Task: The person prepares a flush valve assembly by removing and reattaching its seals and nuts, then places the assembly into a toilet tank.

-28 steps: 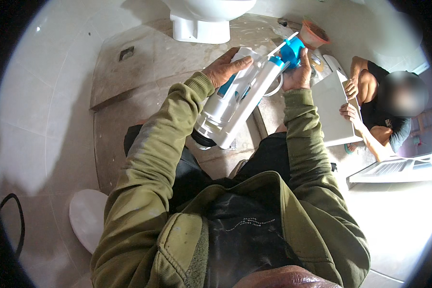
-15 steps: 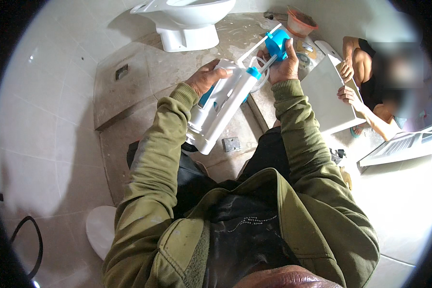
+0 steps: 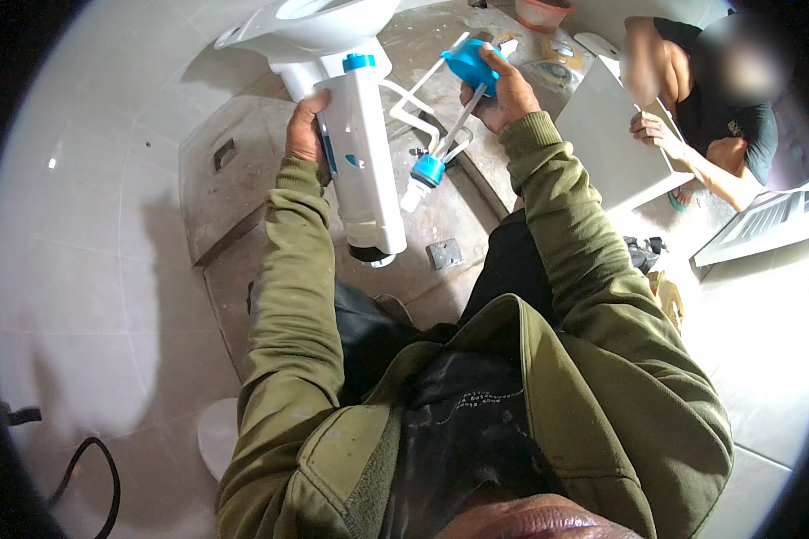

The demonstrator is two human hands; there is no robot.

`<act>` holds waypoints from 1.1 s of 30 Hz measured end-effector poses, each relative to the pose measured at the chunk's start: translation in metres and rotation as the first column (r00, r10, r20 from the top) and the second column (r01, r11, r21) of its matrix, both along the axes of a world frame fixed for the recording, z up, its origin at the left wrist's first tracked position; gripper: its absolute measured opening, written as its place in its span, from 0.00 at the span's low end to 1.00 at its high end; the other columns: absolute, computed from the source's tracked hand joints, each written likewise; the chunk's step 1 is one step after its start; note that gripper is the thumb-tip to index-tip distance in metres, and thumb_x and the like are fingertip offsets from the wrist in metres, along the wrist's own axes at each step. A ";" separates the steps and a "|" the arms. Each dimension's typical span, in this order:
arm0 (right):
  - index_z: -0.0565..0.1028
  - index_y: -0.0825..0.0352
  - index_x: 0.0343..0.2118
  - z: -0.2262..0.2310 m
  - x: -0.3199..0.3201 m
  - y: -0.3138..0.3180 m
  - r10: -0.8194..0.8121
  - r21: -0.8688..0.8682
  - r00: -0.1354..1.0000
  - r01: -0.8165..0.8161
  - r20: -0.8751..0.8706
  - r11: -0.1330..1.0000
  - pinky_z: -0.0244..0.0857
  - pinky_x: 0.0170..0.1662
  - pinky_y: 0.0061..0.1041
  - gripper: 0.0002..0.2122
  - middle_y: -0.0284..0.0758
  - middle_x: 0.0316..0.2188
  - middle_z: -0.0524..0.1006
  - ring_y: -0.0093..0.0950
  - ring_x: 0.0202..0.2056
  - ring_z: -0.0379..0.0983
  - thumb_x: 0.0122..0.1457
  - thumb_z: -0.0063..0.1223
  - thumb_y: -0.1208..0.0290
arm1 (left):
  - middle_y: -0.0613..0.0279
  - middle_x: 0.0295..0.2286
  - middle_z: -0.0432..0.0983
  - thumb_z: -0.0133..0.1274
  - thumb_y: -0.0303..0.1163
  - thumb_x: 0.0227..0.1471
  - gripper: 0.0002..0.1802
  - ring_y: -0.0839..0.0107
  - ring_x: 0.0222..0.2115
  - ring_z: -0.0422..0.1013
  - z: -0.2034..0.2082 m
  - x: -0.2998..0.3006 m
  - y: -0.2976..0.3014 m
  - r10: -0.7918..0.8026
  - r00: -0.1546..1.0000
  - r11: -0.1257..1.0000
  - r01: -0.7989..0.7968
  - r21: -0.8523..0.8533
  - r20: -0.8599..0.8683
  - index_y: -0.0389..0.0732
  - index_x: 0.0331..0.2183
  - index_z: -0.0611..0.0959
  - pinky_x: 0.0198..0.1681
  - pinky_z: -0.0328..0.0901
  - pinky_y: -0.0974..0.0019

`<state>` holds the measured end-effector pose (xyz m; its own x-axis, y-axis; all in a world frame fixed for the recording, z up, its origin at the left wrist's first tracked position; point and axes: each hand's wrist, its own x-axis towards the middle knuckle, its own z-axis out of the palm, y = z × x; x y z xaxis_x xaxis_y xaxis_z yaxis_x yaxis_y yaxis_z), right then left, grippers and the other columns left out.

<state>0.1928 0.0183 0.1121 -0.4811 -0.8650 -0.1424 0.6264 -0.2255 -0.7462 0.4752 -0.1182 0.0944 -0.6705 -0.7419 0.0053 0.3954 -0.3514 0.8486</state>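
Observation:
My left hand (image 3: 306, 133) is closed around the side of a white plastic toilet flush valve (image 3: 361, 148), a tall tube with a blue cap at the top and a black seal at the bottom. It stands nearly upright in front of the toilet. In my right hand (image 3: 512, 94) is a toilet fill valve, gripped by its blue float cup (image 3: 466, 63). From the cup, white rods and a bent thin tube run to a blue fitting (image 3: 428, 171) with a white threaded end, hanging beside the flush valve. My palms and some fingertips are hidden.
A white toilet bowl (image 3: 333, 36) stands on the raised tiled ledge (image 3: 252, 162). To the right, a crouching person's hand (image 3: 658, 135) rests on a white box-like tank (image 3: 598, 130). An orange-red bucket (image 3: 545, 14) is far back. A black hose (image 3: 115, 476) loops at lower left.
The flush valve has swung from tilted to nearly upright and moved left with my left hand. My right hand has shifted slightly left, and the fill valve's lower fitting now hangs in plain sight.

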 end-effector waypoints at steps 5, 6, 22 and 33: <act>0.66 0.69 0.47 -0.003 -0.002 0.004 -0.048 0.078 0.997 0.044 0.054 0.996 0.69 0.28 0.34 0.23 0.40 0.37 0.68 0.34 0.30 0.69 0.59 0.64 0.59 | 0.54 0.36 0.81 0.59 0.42 0.48 0.27 0.64 0.34 0.79 0.011 0.001 0.004 -0.013 0.999 0.994 0.017 -0.110 0.038 0.35 0.46 0.79 0.39 0.76 0.61; 0.63 0.69 0.49 -0.008 -0.004 0.003 -0.056 0.075 0.994 0.049 0.093 0.996 0.69 0.28 0.30 0.24 0.40 0.39 0.66 0.33 0.31 0.68 0.62 0.61 0.58 | 0.55 0.36 0.81 0.59 0.42 0.47 0.27 0.65 0.34 0.79 0.016 0.000 0.011 0.005 0.996 0.995 0.004 -0.102 0.088 0.35 0.46 0.79 0.38 0.76 0.62; 0.66 0.73 0.51 0.006 0.009 0.012 0.072 0.174 0.934 -0.011 -0.349 0.985 0.65 0.25 0.17 0.32 0.36 0.36 0.66 0.21 0.28 0.66 0.55 0.70 0.55 | 0.52 0.34 0.81 0.59 0.49 0.48 0.29 0.61 0.32 0.80 0.010 0.004 -0.007 0.026 0.987 0.987 -0.001 -0.158 0.156 0.35 0.44 0.81 0.36 0.76 0.59; 0.67 0.67 0.56 0.009 0.035 0.023 0.407 0.085 0.868 -0.400 -0.284 0.912 0.72 0.52 0.27 0.33 0.40 0.49 0.76 0.32 0.51 0.76 0.53 0.71 0.55 | 0.47 0.37 0.80 0.53 0.55 0.52 0.37 0.57 0.34 0.80 0.007 -0.022 0.023 0.044 0.986 0.990 -0.022 -0.140 0.159 0.32 0.50 0.75 0.38 0.78 0.56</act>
<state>0.2274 0.0410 0.1207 -0.1132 -0.9909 -0.0735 0.4149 0.0201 -0.9096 0.4536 -0.0955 0.1018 -0.6461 -0.7632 0.0027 0.2592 -0.2161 0.9413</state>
